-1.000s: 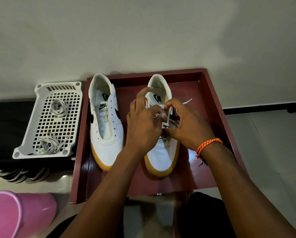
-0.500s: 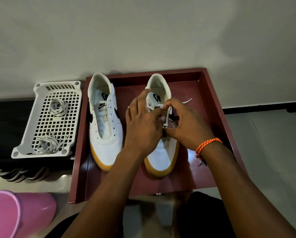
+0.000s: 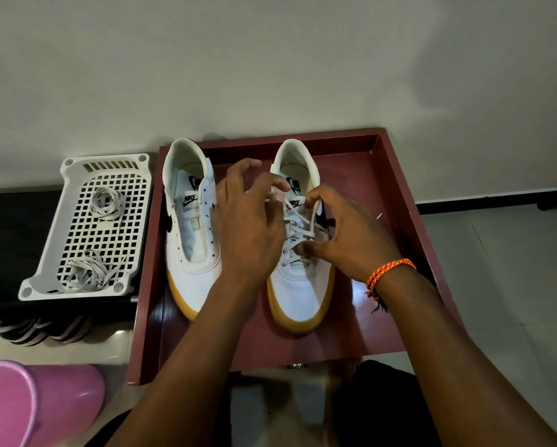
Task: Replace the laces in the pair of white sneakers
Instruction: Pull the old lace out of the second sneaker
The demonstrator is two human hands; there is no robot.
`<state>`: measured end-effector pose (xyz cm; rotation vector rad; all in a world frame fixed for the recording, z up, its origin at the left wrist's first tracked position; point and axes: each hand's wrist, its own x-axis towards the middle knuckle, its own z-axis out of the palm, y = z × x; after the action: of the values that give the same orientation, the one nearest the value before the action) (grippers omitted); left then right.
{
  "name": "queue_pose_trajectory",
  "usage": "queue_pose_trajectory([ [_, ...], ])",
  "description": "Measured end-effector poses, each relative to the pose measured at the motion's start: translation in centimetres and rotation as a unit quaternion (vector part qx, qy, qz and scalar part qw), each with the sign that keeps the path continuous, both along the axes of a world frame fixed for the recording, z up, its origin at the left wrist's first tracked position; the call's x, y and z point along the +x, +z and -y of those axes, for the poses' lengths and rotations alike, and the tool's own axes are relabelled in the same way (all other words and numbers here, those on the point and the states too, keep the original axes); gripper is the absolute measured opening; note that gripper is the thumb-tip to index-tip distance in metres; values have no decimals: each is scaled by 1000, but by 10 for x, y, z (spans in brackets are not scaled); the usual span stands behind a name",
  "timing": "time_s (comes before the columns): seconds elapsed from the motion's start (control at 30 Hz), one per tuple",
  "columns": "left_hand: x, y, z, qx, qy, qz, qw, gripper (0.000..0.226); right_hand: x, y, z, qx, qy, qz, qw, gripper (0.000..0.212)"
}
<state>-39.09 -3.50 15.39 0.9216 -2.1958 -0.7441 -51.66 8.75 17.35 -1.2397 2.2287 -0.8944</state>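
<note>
In the red tray (image 3: 396, 201) we pinch the lace (image 3: 298, 232) of the right sneaker (image 3: 298, 285) with our right hand (image 3: 348, 240); our left hand (image 3: 248, 233) hovers, fingers loosely curled; the unlaced sneaker (image 3: 190, 240) sits just left.

The left hand (image 3: 248, 233) covers the inner side of the right sneaker (image 3: 298, 285), hiding the eyelets there and the part of the lace (image 3: 298, 230) running beneath it; its fingertips are motion-blurred, so any hold on the lace cannot be told. The pink bucket (image 3: 38, 401) is cut off by the left and bottom edges. Both forearms leave the picture at the bottom. Dark striped items (image 3: 41, 330) under the white basket (image 3: 70, 221) lie too shadowed to identify.
</note>
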Motion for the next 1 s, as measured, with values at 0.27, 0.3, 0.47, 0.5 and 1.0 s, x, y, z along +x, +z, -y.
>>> queue_pose_trajectory([
  [0.27, -3, -14, -15, -41, -69, 136, 987, 5, 2, 0, 1, -8, 0, -3, 1000, 56],
  [0.3, -4, -14, -13, -28, -65, 123, 990, 4, 2, 0, 1, -8, -1, -5, 1000, 56],
  [0.47, -6, -6, -3, 54, -8, -36, 998, 21, 0, 1, 1, 5, -5, -2, 1000, 60],
  [0.5, -5, -5, 2, 60, 10, -64, 996, 22, 0, 2, 0, 5, -6, 2, 1000, 59],
  [1.0, -4, -11, -8, -7, -81, 67, 994, 13, 2, 0, -1, -9, -5, -5, 1000, 56],
])
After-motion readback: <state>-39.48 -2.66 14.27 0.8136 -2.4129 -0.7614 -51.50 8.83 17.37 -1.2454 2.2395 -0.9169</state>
